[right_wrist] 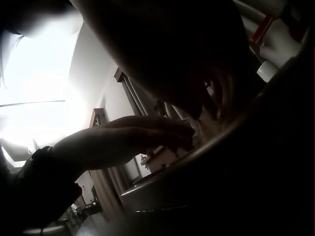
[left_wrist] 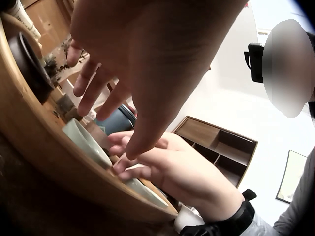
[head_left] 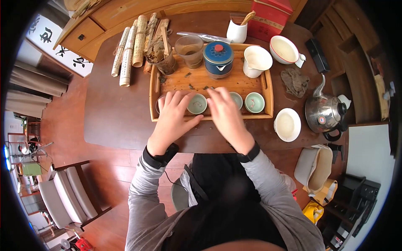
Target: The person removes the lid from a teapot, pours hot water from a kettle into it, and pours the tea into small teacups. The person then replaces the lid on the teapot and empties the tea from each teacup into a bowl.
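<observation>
Over the front edge of the wooden tray (head_left: 209, 83), both hands hover above a row of small cups. The left hand (head_left: 172, 115), fingers spread and nothing in them, is between a dark cup (head_left: 159, 104) it partly covers and a pale green cup (head_left: 197, 103). The right hand (head_left: 227, 115) has its fingers stretched forward between that green cup and another green cup (head_left: 236, 100), which it partly hides. A further green cup (head_left: 254, 102) stands to its right. In the left wrist view the left hand (left_wrist: 133, 64) is above the green cup (left_wrist: 87, 142); the right wrist view is dark.
Behind the cups stand a blue lidded pot (head_left: 218, 58), a glass pitcher (head_left: 190, 51) and a white pitcher (head_left: 257, 61). To the right are a white bowl (head_left: 287, 124), a grey cloth (head_left: 295, 81) and a metal kettle (head_left: 322, 111). Rolled scrolls (head_left: 127, 58) lie at the left.
</observation>
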The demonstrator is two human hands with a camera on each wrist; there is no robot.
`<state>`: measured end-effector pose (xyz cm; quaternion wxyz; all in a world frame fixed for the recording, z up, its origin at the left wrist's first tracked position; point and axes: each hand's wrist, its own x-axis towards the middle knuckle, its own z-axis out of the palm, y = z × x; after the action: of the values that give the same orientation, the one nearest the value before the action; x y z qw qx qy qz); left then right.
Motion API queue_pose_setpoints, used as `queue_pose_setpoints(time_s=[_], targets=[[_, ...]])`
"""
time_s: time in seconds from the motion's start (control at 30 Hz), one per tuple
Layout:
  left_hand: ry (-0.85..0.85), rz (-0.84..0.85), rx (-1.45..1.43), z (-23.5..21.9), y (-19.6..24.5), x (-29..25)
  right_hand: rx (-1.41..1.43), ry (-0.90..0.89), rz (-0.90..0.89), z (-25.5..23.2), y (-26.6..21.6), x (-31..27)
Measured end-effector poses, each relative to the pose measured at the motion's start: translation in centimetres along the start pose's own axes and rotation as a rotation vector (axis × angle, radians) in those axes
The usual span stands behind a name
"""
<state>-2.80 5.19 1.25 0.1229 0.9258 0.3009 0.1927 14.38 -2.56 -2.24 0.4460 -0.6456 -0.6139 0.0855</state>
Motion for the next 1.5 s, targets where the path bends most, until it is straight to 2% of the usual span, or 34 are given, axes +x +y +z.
queue_pose_setpoints(time_s=[0.13,0.2,0.3,0.43,0.63,0.7,0.73,0.83,1.03,1.13,1.17,1.23,1.3,1.37,1.43,1.5], targets=[[0.028,0.019,-0.026,1.2,0.0,0.5,-0.15,0.081,0.019,-4.1,1.4,-0.8],[0.014,-0.014,-0.007,1.6,0.1,0.6,-0.307,-0.02,0.061,-4.9,2.3,-1.8],[0.007,-0.036,0.02,2.2,0.0,0.6,-0.388,-0.058,0.058,-4.7,2.8,-2.8],[0.018,-0.025,0.037,2.2,0.1,0.3,-0.279,-0.039,0.023,-3.6,3.2,-3.0],[0.033,-0.02,0.039,1.9,0.2,0.2,-0.224,-0.125,0.035,-3.6,2.7,-2.7],[0.07,-0.066,0.041,1.2,-0.2,0.2,-0.296,0.004,0.04,-4.4,3.3,-2.6],[0.073,-0.069,0.077,0.7,-0.5,0.2,-0.318,0.005,0.058,-4.8,3.7,-2.7],[0.073,-0.093,0.104,0.8,-2.1,-0.1,-0.355,-0.104,0.115,-6.0,5.0,-3.4],[-0.02,-0.129,0.149,-0.1,-3.9,-1.6,-0.294,-0.034,0.154,-6.1,4.8,-3.7],[-0.042,-0.122,0.152,-0.3,-4.2,-1.8,-0.291,0.031,0.057,-5.4,3.1,-2.8],[-0.042,-0.128,0.158,-0.1,-4.3,-1.8,-0.255,-0.008,0.035,-5.1,2.5,-2.5],[-0.041,-0.128,0.159,0.2,-3.9,-1.6,-0.229,-0.025,0.008,-4.8,2.0,-2.6],[0.043,-0.082,0.146,0.4,-2.6,-1.0,-0.225,-0.136,0.0,-3.1,1.1,-2.4],[0.006,-0.039,0.079,0.4,-0.9,-0.4,-0.243,-0.116,-0.018,-2.4,1.3,-2.6],[0.008,-0.013,0.052,0.9,0.4,0.1,-0.239,-0.178,0.042,-2.3,1.4,-2.6],[0.024,0.037,0.036,1.8,0.8,0.3,-0.225,-0.154,0.057,-2.3,1.8,-2.8]])
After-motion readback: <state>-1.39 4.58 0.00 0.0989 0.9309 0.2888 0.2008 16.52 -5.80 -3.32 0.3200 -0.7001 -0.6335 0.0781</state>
